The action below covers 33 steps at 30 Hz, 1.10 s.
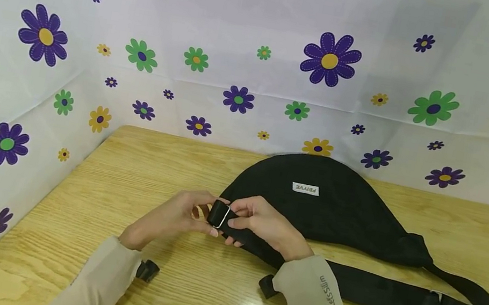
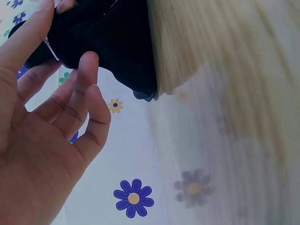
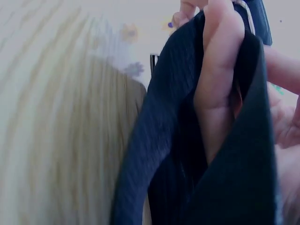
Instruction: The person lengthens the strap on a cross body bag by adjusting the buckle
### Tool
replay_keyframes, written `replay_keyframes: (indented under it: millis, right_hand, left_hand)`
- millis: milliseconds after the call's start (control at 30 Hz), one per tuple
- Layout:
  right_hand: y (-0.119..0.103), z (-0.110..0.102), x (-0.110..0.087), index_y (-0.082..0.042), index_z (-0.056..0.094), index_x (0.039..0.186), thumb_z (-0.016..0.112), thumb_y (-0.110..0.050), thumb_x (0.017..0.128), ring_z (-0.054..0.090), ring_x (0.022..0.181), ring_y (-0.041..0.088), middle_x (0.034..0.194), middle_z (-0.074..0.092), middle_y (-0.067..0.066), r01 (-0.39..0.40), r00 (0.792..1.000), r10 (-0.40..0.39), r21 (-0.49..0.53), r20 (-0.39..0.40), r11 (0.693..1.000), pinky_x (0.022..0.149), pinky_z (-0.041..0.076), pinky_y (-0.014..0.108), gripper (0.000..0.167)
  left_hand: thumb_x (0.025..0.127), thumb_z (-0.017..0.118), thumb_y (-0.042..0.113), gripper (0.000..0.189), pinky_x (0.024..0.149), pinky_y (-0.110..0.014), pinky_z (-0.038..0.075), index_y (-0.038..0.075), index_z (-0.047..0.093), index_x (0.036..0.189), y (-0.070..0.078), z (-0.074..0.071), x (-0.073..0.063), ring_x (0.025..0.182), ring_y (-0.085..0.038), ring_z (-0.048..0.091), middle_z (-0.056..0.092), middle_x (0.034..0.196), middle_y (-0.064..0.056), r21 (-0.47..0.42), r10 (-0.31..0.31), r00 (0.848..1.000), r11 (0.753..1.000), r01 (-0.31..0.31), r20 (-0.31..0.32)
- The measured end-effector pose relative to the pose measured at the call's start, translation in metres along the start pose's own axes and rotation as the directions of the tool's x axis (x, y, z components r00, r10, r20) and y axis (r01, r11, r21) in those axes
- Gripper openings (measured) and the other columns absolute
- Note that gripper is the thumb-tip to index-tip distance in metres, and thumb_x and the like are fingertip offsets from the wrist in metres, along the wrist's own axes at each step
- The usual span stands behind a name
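Black strap (image 1: 382, 291) is being worked between both hands here, and the right hand (image 1: 266, 224) is pinching it between thumb and fingers, right beside a metal-framed buckle (image 1: 225, 218). In the right-wrist view, a finger is running between two layers of the black material. Across from it, the left hand (image 1: 175, 211) is holding the looped strap end at the buckle, thumb below and forefinger above, while its other fingers are bending loosely, as the left-wrist view is showing.

Moving outward, pale sleeves (image 1: 320, 291) are covering both forearms, the right one carrying dark lettering. Just beyond the hands, the black bag (image 1: 312, 213) is lying on the wooden tabletop (image 1: 148, 168), its curved edge facing the back and its white label (image 1: 305, 189) reading upside down. From the bag's right end the strap is looping round, passing a second buckle (image 1: 436, 294) and running back under the right forearm. Behind everything, a white cloth (image 1: 260, 8) is hanging, covered in purple, green and yellow flowers.
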State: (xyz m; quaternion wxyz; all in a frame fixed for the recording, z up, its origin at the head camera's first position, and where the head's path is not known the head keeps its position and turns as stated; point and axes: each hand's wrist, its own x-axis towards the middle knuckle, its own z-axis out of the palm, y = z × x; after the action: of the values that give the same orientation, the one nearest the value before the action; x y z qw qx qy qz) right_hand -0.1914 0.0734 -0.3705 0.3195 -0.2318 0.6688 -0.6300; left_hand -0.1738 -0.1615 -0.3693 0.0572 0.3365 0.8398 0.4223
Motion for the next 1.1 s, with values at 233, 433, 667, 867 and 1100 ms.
replay_keyframes:
  millis: [233,433,667,867,1100]
  right_hand:
    - [0.001,-0.014,-0.005,0.017,0.059,0.116,0.052,0.010,0.098,0.071,0.071,0.018,0.096,0.073,0.017,0.001,0.995,-0.002,0.003,0.101,1.000,0.065,0.055,0.029,0.021]
    - [0.000,-0.024,-0.012,0.018,0.059,0.117,0.049,0.015,0.096,0.072,0.074,0.020,0.097,0.072,0.017,-0.010,0.989,0.011,-0.004,0.148,1.000,0.066,0.055,0.030,0.023]
    - [0.001,-0.021,-0.008,0.017,0.059,0.116,0.048,0.016,0.096,0.071,0.072,0.018,0.096,0.072,0.016,0.012,0.988,-0.011,-0.006,0.151,1.000,0.065,0.055,0.029,0.024]
    - [0.001,-0.013,-0.003,0.019,0.058,0.115,0.048,0.015,0.096,0.071,0.070,0.018,0.096,0.072,0.018,0.059,0.993,-0.059,-0.002,0.104,0.998,0.064,0.055,0.029,0.022]
    - [-0.001,0.002,0.003,0.015,0.062,0.108,0.052,0.012,0.095,0.071,0.068,0.018,0.093,0.073,0.016,0.088,0.996,-0.089,-0.030,-0.017,0.996,0.067,0.057,0.031,0.016]
  left_hand:
    - [0.087,0.082,0.013,0.046,0.075,-0.033,0.050,0.004,0.067,0.130,-0.002,-0.002,0.000,0.089,-0.017,0.061,0.070,0.117,-0.005,-0.017,-0.030,1.000,0.999,0.030,-0.005]
    - [0.088,0.081,0.013,0.047,0.076,-0.034,0.051,0.004,0.066,0.132,-0.004,-0.002,0.000,0.091,-0.019,0.061,0.070,0.119,-0.006,-0.029,-0.048,0.999,0.998,0.048,-0.011]
    - [0.087,0.082,0.014,0.047,0.077,-0.034,0.050,0.004,0.067,0.131,-0.004,-0.002,0.000,0.092,-0.019,0.060,0.070,0.119,-0.006,-0.034,-0.065,0.998,0.997,0.064,-0.013]
    - [0.086,0.083,0.014,0.037,0.074,-0.033,0.050,0.006,0.071,0.120,-0.003,-0.001,-0.001,0.089,-0.020,0.061,0.071,0.108,-0.002,-0.024,-0.045,0.999,0.999,0.044,-0.012]
    - [0.086,0.082,0.012,0.025,0.072,-0.033,0.051,0.008,0.072,0.109,0.001,-0.003,0.001,0.088,-0.021,0.062,0.069,0.100,0.002,-0.034,-0.038,0.999,0.999,0.038,0.002]
